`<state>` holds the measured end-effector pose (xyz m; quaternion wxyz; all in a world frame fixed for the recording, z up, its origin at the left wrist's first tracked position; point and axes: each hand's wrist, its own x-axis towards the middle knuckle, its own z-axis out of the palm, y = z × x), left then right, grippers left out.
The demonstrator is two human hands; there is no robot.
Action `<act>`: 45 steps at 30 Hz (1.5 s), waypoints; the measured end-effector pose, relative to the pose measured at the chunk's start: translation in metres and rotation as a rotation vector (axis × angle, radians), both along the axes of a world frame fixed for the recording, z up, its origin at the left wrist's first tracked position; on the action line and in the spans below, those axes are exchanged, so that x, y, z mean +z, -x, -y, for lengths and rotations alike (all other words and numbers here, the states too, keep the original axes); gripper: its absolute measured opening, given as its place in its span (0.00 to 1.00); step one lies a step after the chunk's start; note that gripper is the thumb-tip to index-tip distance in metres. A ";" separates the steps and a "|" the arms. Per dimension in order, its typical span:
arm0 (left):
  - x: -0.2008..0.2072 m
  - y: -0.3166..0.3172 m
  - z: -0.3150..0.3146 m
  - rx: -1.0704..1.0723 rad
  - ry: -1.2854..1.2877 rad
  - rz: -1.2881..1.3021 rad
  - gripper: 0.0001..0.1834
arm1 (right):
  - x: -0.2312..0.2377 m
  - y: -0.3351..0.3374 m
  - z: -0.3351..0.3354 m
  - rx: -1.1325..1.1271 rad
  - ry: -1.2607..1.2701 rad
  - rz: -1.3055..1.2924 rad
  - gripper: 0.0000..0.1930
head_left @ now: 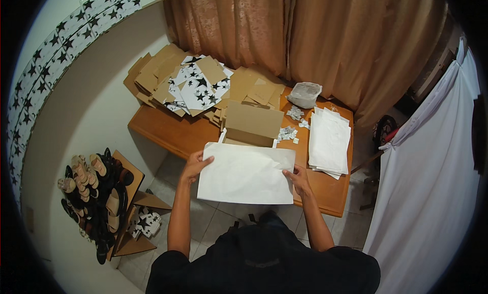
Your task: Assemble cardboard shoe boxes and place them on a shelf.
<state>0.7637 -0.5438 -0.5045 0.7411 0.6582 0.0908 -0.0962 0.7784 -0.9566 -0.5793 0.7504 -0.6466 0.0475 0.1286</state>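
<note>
A white sheet of paper (246, 174) is stretched between my two hands in front of my body, over the table's near edge. My left hand (194, 167) pinches its left edge, thumb on top. At the right edge my right hand (297, 179) grips it the same way. Just beyond the sheet stands an open brown cardboard box (253, 122), its raised lid facing me; the sheet covers its front part. Right of the box lie small silvery-white packets (287, 133). A stack of white paper (328, 141) rests at the table's right side.
The wooden table (162, 131) also carries flat cardboard pieces (157, 72), star-printed white boards (201, 88) and a translucent plastic tub (305, 94). A rack of shoes (96, 192) stands at left. Brown curtains (356, 45) hang behind; a white cloth (422, 182) hangs at right.
</note>
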 end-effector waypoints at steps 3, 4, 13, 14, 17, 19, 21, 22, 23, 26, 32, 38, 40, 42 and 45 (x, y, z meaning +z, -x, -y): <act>-0.027 0.025 -0.013 0.000 -0.015 -0.089 0.21 | -0.009 -0.007 -0.008 -0.016 0.000 -0.007 0.16; -0.021 0.028 -0.014 -0.008 -0.149 -0.178 0.20 | -0.013 -0.011 -0.009 -0.029 0.059 0.002 0.15; -0.058 -0.038 -0.024 0.069 -0.312 -0.093 0.07 | -0.021 -0.058 -0.019 -0.084 0.169 0.077 0.13; -0.063 -0.051 -0.027 0.071 -0.313 -0.051 0.07 | -0.021 -0.066 -0.023 -0.103 0.203 0.091 0.14; -0.065 -0.091 -0.030 0.068 -0.316 -0.084 0.07 | -0.035 -0.088 -0.025 -0.166 0.250 0.069 0.14; -0.088 -0.113 -0.046 0.052 -0.400 -0.051 0.08 | -0.043 -0.101 -0.035 -0.186 0.224 0.066 0.13; -0.097 -0.131 -0.051 0.007 -0.471 -0.041 0.09 | -0.059 -0.111 -0.038 -0.241 0.286 0.089 0.11; -0.101 -0.138 -0.053 -0.008 -0.478 -0.055 0.09 | -0.064 -0.112 -0.041 -0.251 0.282 0.070 0.11; -0.105 -0.144 -0.054 -0.027 -0.514 -0.046 0.09 | -0.068 -0.114 -0.042 -0.279 0.378 0.061 0.10; -0.123 -0.156 -0.068 -0.071 -0.579 -0.045 0.09 | -0.067 -0.123 -0.053 -0.327 0.552 0.076 0.10; -0.129 -0.168 -0.072 -0.141 -0.518 -0.065 0.13 | -0.062 -0.130 -0.065 -0.456 0.600 0.153 0.12; -0.142 -0.173 -0.081 -0.229 -0.513 -0.045 0.13 | -0.071 -0.136 -0.068 -0.491 0.683 0.139 0.12; -0.142 -0.176 -0.083 -0.287 -0.529 -0.047 0.13 | -0.072 -0.136 -0.068 -0.500 0.684 0.122 0.12; -0.143 -0.179 -0.084 -0.299 -0.523 -0.050 0.14 | -0.071 -0.137 -0.069 -0.494 0.722 0.126 0.13; -0.149 -0.183 -0.092 -0.365 -0.518 -0.061 0.14 | -0.067 -0.136 -0.071 -0.486 0.722 0.037 0.17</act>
